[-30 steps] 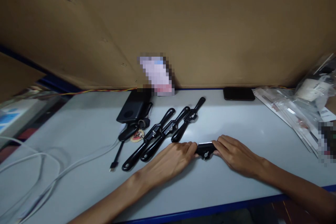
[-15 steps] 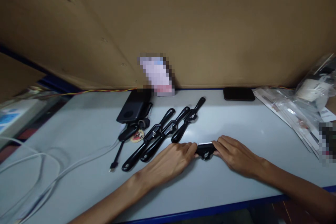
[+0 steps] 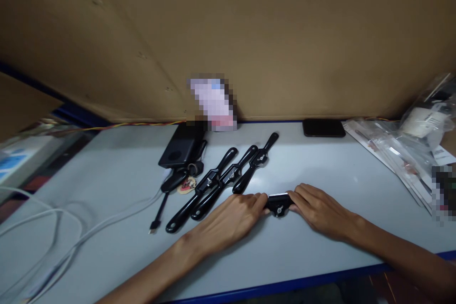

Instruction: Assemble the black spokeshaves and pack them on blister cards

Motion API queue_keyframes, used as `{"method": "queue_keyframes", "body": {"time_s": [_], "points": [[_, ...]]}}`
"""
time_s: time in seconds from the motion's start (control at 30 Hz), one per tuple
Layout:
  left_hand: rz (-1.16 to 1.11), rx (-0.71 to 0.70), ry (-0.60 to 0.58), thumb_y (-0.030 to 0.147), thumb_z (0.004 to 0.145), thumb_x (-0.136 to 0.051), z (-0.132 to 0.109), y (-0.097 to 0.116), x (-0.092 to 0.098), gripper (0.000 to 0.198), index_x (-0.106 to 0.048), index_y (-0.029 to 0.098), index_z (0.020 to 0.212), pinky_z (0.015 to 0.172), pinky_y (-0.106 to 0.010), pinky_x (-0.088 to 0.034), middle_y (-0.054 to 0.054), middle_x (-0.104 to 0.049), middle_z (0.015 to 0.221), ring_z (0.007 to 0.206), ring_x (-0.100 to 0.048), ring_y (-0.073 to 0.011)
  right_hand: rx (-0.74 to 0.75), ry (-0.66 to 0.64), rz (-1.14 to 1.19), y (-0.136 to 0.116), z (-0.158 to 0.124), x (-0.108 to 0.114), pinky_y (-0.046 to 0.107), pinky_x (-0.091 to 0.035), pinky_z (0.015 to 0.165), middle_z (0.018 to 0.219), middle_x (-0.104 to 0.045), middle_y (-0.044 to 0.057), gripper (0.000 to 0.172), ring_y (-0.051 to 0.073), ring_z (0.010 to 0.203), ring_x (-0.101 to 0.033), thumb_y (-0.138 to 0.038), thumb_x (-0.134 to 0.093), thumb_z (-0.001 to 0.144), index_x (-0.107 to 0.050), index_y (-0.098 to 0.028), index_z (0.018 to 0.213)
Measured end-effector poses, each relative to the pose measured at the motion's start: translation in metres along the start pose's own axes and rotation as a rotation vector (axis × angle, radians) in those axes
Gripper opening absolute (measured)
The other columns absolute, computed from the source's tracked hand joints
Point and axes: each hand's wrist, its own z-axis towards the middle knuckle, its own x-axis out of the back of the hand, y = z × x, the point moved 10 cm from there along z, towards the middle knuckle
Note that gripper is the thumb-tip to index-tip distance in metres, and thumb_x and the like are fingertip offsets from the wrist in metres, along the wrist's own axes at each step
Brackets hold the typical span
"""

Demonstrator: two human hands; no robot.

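A black spokeshave (image 3: 279,205) is held level between my two hands, its body and thumbscrew showing in the middle and its handles covered by my fingers. My left hand (image 3: 241,211) is closed around one handle, my right hand (image 3: 313,209) around the other. A pale straight strip shows along the tool's far edge. Left of it, three more black spokeshaves lie slanted on the grey table: the nearest to the cables (image 3: 202,189), the middle one (image 3: 225,181) and the right one (image 3: 255,163).
A black power bank (image 3: 180,145) sits behind a dark cable plug (image 3: 154,224) and a round sticker (image 3: 186,184). White cables (image 3: 107,221) loop at left. A dark phone (image 3: 324,128) and plastic-wrapped packets (image 3: 395,152) lie at right. A brown panel (image 3: 270,42) stands behind.
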Motion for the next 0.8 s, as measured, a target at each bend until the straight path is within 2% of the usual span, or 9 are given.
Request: {"method": "queue_keyframes", "body": {"time_s": [0.23,0.37,0.53,0.8], "points": [[-0.011,0.062,-0.02,0.032,0.101,-0.042,0.0,-0.003,-0.002,0.02,-0.049,0.018,0.089,0.051,-0.031,-0.028,-0.001,-0.06,0.07,0.054,-0.053,-0.0157,-0.083,-0.052,0.054,0.008,0.002,0.004,0.034,-0.049,0.071,0.091,-0.06,0.008,0.022,0.021,0.081,-0.054,-0.027,-0.044,0.104,-0.061,-0.013,0.107],[-0.05,0.084,0.017,0.028,0.101,-0.042,-0.001,-0.005,0.0,0.019,-0.049,0.019,0.087,0.05,-0.031,-0.026,-0.001,-0.059,0.067,0.052,-0.051,-0.0147,-0.127,0.002,0.083,0.014,0.002,0.016,0.037,-0.049,0.075,0.092,-0.06,0.009,0.022,0.021,0.082,-0.053,-0.028,-0.048,0.101,-0.062,-0.012,0.108],[-0.043,0.063,0.058,0.029,0.102,-0.039,0.0,-0.004,0.001,0.022,-0.049,0.019,0.085,0.048,-0.031,-0.025,-0.001,-0.058,0.065,0.049,-0.049,-0.0136,-0.001,0.187,0.069,-0.006,0.004,0.028,0.035,-0.045,0.072,0.087,-0.061,0.009,0.022,0.021,0.081,-0.052,-0.031,-0.052,0.1,-0.065,-0.013,0.102],[0.06,0.011,0.058,0.028,0.105,-0.037,0.001,0.002,-0.005,0.022,-0.047,0.02,0.086,0.05,-0.032,-0.025,-0.001,-0.06,0.07,0.053,-0.052,-0.0151,0.128,0.229,-0.145,-0.029,0.006,0.019,0.033,-0.038,0.064,0.074,-0.057,0.005,0.02,0.019,0.071,-0.048,-0.024,-0.054,0.099,-0.064,-0.014,0.084]]}}
